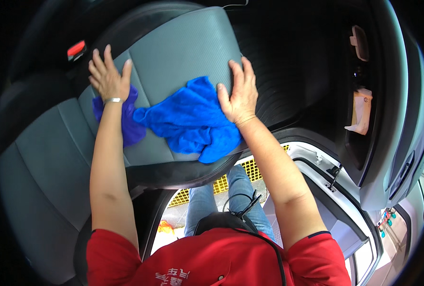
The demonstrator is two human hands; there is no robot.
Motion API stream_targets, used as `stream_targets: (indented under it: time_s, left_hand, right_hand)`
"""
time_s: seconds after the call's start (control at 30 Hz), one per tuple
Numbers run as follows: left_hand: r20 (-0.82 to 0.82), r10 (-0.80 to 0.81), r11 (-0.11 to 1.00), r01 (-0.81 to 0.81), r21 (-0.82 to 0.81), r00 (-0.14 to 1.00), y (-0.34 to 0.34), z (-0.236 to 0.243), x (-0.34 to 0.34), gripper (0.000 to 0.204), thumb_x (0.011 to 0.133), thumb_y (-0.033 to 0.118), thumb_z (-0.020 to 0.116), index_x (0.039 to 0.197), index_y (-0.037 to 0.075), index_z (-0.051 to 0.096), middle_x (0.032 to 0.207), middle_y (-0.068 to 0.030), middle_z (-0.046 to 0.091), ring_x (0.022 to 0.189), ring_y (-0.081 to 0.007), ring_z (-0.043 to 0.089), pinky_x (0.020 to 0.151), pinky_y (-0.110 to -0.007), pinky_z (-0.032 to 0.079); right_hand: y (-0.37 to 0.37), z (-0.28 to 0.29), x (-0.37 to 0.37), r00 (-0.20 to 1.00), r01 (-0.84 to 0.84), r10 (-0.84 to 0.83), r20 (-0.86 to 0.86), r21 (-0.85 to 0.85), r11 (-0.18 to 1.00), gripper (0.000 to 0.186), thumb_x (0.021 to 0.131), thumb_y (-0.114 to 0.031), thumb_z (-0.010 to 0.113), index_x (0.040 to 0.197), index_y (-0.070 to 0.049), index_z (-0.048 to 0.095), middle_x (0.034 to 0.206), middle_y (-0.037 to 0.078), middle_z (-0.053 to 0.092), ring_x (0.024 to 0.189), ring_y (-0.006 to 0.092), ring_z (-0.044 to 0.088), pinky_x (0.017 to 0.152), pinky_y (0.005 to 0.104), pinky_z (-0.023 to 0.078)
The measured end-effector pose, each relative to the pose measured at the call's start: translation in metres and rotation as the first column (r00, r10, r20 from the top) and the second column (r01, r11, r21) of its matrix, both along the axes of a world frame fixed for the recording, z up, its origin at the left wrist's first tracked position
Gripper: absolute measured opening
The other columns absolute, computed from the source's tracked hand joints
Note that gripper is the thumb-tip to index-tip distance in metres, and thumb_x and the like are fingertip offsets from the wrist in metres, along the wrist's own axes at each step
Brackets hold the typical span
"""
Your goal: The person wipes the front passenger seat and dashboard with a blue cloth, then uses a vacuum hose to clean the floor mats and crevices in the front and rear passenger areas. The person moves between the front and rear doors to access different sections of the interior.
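Blue cloth (188,124): crumpled, at door-side edge of seat (183,43); could slip off if right hand (240,93) nudges it. Purple cloth (134,128): toward backrest (50,138). Left hand (109,78), right hand: each grip apart, unclamped.

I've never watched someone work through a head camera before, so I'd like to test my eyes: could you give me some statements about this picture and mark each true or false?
1. The blue cloth lies on the grey seat. True.
2. The purple cloth is gripped in the right hand. False: it lies on the seat by the left wrist.
3. A red buckle shows to the left of the left hand. True.
4. Both hands are clenched into fists. False: both are open.
5. The left wrist wears a silver-coloured band. True.
6. The person's shirt is green. False: it is red.
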State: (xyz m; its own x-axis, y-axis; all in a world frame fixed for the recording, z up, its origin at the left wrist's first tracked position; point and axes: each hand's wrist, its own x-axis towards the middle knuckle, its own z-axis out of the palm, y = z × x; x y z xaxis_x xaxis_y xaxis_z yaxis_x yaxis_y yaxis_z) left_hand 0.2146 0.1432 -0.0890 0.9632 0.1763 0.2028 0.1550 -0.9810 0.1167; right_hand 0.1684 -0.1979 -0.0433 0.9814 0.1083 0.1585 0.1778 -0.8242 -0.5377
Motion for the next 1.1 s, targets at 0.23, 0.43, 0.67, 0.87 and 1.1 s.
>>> stream_targets:
  time_s: [0.23,0.43,0.67,0.87,1.1]
  left_hand:
    - [-0.211,0.093,0.993,-0.107,-0.052,0.973,0.007,-0.003,0.001,0.078,0.095,0.068,0.041,0.159,0.031,0.017,0.168,-0.0105,0.004,0.154,-0.0362,0.004,0.116,-0.069,0.014]
    - [-0.029,0.022,0.930,-0.031,-0.366,0.999,-0.089,0.094,-0.114,0.091,0.086,0.064,0.062,0.152,0.009,0.033,0.161,-0.0238,0.021,0.150,-0.0452,0.016,0.114,-0.070,0.012]
    - [-0.516,-0.331,0.941,0.314,-0.123,0.790,-0.204,0.109,-0.275,0.095,0.073,0.053,0.080,0.151,0.019,0.038,0.161,-0.0181,0.026,0.149,-0.0415,0.023,0.115,-0.063,0.021]
    - [-0.635,-0.026,0.982,-0.098,-0.159,0.772,-0.170,0.131,-0.316,0.088,0.079,0.037,0.079,0.153,0.018,0.036,0.161,-0.0095,0.030,0.147,-0.0309,0.032,0.119,-0.049,0.027]
    - [-0.546,0.414,0.555,-0.678,-0.483,0.728,-0.087,0.167,-0.409,0.049,0.088,0.026,0.075,0.125,-0.003,0.063,0.117,-0.0220,0.069,0.109,-0.0296,0.068,0.096,-0.037,0.053]
  right_hand:
    - [0.002,-0.002,0.001,1.000,0.028,-0.027,-0.012,0.049,0.998,0.062,0.085,-0.039,0.062,0.140,-0.013,0.047,0.147,0.026,0.037,0.128,0.0452,0.045,0.105,0.0513,0.042]
    - [0.001,-0.004,0.000,0.999,0.033,-0.030,-0.033,0.073,0.997,0.064,0.086,-0.041,0.062,0.142,-0.015,0.045,0.149,0.025,0.036,0.132,0.0440,0.042,0.107,0.0523,0.040]
    - [-0.001,-0.008,0.002,1.000,0.006,-0.007,0.007,0.110,0.994,0.063,0.086,-0.043,0.062,0.141,-0.017,0.046,0.148,0.024,0.035,0.131,0.0439,0.042,0.104,0.0536,0.041]
    - [-0.003,-0.007,0.001,0.999,-0.014,0.018,-0.030,0.131,0.991,0.061,0.088,-0.040,0.061,0.142,-0.016,0.046,0.150,0.024,0.034,0.132,0.0438,0.041,0.106,0.0530,0.039]
    - [-0.005,0.001,0.000,0.998,-0.033,0.040,-0.038,0.168,0.985,0.060,0.089,-0.036,0.060,0.143,-0.016,0.045,0.151,0.024,0.034,0.134,0.0447,0.039,0.107,0.0528,0.037]
